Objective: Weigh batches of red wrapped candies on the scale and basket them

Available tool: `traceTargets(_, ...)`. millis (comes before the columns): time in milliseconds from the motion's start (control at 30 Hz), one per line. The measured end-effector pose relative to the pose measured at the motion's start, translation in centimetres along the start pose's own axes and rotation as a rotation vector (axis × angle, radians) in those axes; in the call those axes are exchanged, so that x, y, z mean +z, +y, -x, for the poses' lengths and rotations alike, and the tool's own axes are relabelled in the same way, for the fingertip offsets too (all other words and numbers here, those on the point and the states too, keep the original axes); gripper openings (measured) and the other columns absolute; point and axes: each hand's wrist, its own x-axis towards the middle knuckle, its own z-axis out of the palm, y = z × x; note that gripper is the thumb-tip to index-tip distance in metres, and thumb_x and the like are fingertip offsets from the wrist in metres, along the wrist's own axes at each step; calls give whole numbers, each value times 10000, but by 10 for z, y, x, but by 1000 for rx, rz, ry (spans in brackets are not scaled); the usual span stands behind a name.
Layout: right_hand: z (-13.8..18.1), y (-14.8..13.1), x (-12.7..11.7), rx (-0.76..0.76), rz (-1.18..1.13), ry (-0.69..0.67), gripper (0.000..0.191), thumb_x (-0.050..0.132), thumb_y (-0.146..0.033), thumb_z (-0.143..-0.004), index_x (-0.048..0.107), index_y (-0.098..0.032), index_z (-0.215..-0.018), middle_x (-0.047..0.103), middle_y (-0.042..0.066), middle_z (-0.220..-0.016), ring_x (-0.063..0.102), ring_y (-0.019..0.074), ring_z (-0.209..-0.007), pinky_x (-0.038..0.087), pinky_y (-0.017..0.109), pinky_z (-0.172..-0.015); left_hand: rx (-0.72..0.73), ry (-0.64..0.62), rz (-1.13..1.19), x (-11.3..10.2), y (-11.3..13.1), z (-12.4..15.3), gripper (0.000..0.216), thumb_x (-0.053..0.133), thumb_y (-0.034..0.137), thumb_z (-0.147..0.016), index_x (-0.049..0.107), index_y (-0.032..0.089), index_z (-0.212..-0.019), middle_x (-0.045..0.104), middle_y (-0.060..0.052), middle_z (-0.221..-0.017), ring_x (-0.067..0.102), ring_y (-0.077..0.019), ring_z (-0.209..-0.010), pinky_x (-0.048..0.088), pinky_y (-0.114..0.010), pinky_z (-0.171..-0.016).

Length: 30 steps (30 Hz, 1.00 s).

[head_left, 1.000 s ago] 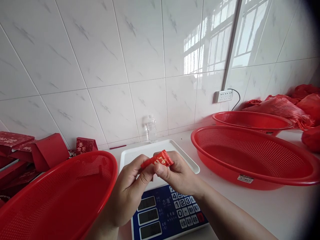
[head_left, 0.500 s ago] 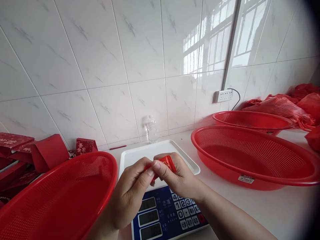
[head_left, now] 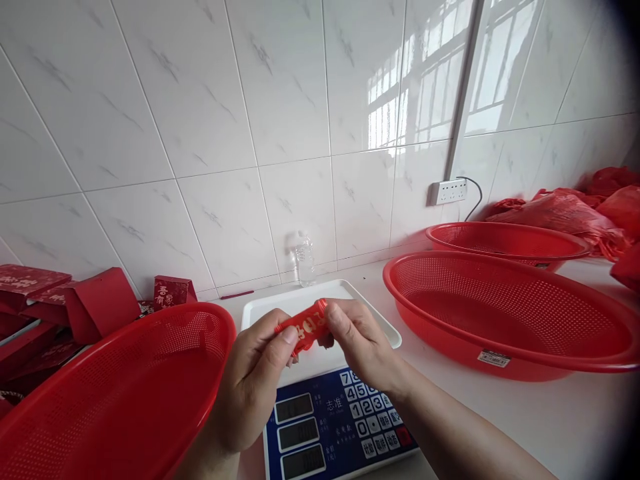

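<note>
Between my two hands is a small red candy wrapper packet (head_left: 309,327) with pale gold lettering, stretched out at a slight tilt. My left hand (head_left: 263,377) pinches its left end between thumb and fingers. At the other end, the thumb and fingers of my right hand (head_left: 363,343) are closed on the packet. Both hands are above the white tray (head_left: 260,307) of a digital scale. The scale's blue panel (head_left: 345,427), with three displays and a keypad, shows below my hands. What lies inside the packet is hidden.
At left stands a red perforated basket (head_left: 200,320), with dark red boxes (head_left: 100,300) behind it. Two more red baskets, one nearer (head_left: 450,340) and one farther (head_left: 505,250), are at right, before red plastic bags (head_left: 565,213). A clear bottle (head_left: 305,260) stands by the tiled wall.
My hands have moved slightly apart and turned, so more of the red packet and its lettering shows between them. The surrounding things have not moved.
</note>
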Motion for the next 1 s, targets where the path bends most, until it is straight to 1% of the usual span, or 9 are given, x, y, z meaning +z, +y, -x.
traceTargets(133, -1, -2, 1, 20, 65, 51, 470, 380, -430, -989, 436, -215, -574, 413, -43, -547, 413, 87, -514, 394, 240, -515, 23, 129, -34, 7, 3, -1, 372, 432, 435, -948, 504, 206, -665, 477, -6, -638, 444, -152, -626, 390, -270, -582)
traceTargets(267, -1, -3, 6, 6, 94, 73, 456, 375, -423, -989, 459, -209, -595, 431, -41, -551, 394, 86, -509, 377, 242, -508, 79, 241, -127, 12, 7, -3, 361, 482, 463, -929, 570, 212, -685, 504, 1, -627, 464, -146, -615, 403, -252, -573)
traceTargets(333, 0, -3, 8, 1, 109, 77, 445, 375, -419, -990, 483, -204, -615, 440, -39, -559, 396, 86, -515, 373, 242, -511, 87, 273, -154, 12, 7, -4, 370, 480, 447, -936, 562, 213, -660, 497, 12, -603, 461, -136, -582, 401, -245, -556)
traceTargets(433, 1, -3, 9, -3, 98, 76, 434, 385, -421, -987, 511, -196, -637, 440, -40, -563, 401, 87, -520, 366, 240, -514, 89, 263, -177, 8, 7, -3, 373, 472, 422, -946, 530, 212, -643, 485, 19, -590, 454, -127, -561, 395, -239, -536)
traceTargets(500, 1, -2, 9, 33, 30, 74, 446, 395, -440, -981, 518, -192, -631, 454, -38, -561, 405, 84, -516, 359, 235, -508, 103, 245, -166, 7, 6, -2, 372, 461, 414, -954, 516, 213, -646, 491, 16, -597, 457, -130, -577, 400, -241, -553)
traceTargets(633, 1, 4, 10, 177, -278, -16, 521, 415, -526, -950, 503, -189, -562, 501, -18, -565, 436, 84, -505, 355, 232, -488, 108, 201, -45, 8, 0, 2, 374, 429, 425, -967, 506, 219, -665, 559, 4, -647, 484, -139, -614, 410, -261, -598)
traceTargets(700, 0, 7, 11, 210, -378, -43, 545, 418, -542, -942, 505, -187, -538, 510, -11, -567, 456, 88, -508, 350, 235, -484, 91, 197, 23, 9, -4, 3, 373, 425, 428, -968, 508, 219, -671, 578, 3, -660, 489, -141, -615, 413, -271, -607)
traceTargets(867, -2, 7, 10, 145, -319, -46, 486, 465, -545, -921, 540, -190, -597, 481, -30, -562, 450, 90, -526, 379, 232, -505, 81, 192, 8, 8, -5, 2, 367, 438, 413, -968, 547, 215, -679, 591, 0, -665, 508, -138, -621, 418, -270, -601)
traceTargets(1000, -2, 2, 12, 140, -234, -59, 477, 537, -560, -874, 495, -192, -573, 469, -31, -569, 459, 91, -539, 391, 230, -498, 45, 86, -6, 9, -1, 0, 391, 437, 406, -970, 539, 207, -650, 542, 6, -628, 490, -127, -612, 415, -253, -591)
